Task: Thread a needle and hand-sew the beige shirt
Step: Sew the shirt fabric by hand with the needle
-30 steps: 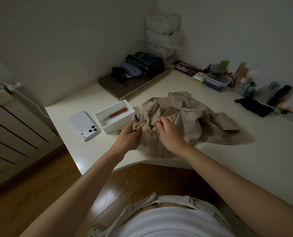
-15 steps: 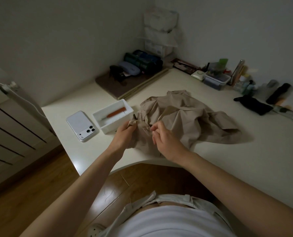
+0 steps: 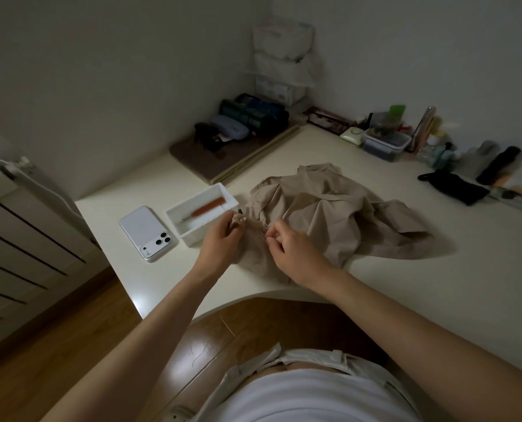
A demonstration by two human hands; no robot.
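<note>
Beige shirt (image 3: pixel 329 214) is showing as matt woven cloth, creasing softly; the desk top (image 3: pixel 436 284) is presenting a smooth cream surface with a faint sheen. The wooden floor (image 3: pixel 177 360) is reflecting light glossily. The phone (image 3: pixel 145 226) is showing a smooth, glossy white back, the tray (image 3: pixel 194 237) a white, semi-matt plastic, and the black pouch (image 3: pixel 457 188) a dull, matt cloth

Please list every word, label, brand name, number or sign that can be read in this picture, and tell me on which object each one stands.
No text can be read in this picture.
Stacked white packages in the corner: faint print, too blurred to read.
White smartphone lying face down: no readable logo or number.
Bottles and jars by the right wall: labels too small to read.
</note>
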